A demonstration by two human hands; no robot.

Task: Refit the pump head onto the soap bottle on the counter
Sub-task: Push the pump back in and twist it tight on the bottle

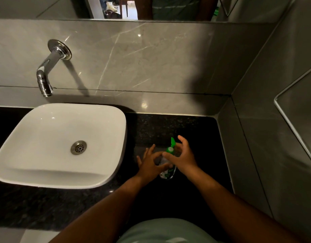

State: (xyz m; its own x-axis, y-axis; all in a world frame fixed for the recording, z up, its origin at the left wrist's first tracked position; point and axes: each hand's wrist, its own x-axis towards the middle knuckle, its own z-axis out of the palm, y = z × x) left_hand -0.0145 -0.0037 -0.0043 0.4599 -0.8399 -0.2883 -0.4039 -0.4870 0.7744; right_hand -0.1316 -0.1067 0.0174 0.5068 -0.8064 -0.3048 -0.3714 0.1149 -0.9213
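Two bare hands work a clear plastic soap bottle [166, 170] standing on the black speckled stone counter [168, 123], right of the white square basin [19, 151].

Left hand [152, 164] grips its body to steady it; right hand [183, 157] pinches the collar under the green pump head [171, 145], likely screwing it down. Grey marble-look walls enclose the corner.

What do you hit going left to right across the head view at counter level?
White basin → left hand → soap bottle with its green pump head → right hand → grey side wall. All of it sits on the black counter.
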